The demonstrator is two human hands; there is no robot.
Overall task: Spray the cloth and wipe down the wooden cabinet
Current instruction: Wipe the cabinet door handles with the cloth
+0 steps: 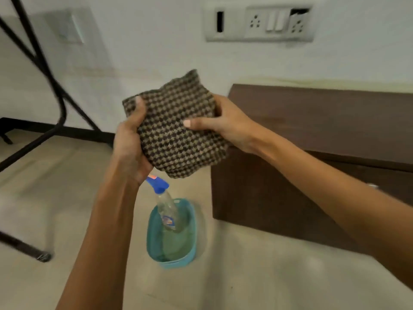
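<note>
A folded brown-and-tan checked cloth (176, 126) is held up in mid-air between both hands. My left hand (130, 142) grips its left edge, thumb on top. My right hand (225, 124) holds its right edge, thumb pressed across the front. Directly below, a clear spray bottle (167, 209) with a blue trigger head stands tilted in a teal plastic tub (190, 256) on the floor. The low dark wooden cabinet (312, 135) stands to the right against the wall, its top level with the cloth.
Black metal legs (44, 90) of a folding table or stand rise at the left, one foot (42, 257) resting on the beige tiled floor. A wall plate with sockets and switches (259, 22) sits above the cabinet.
</note>
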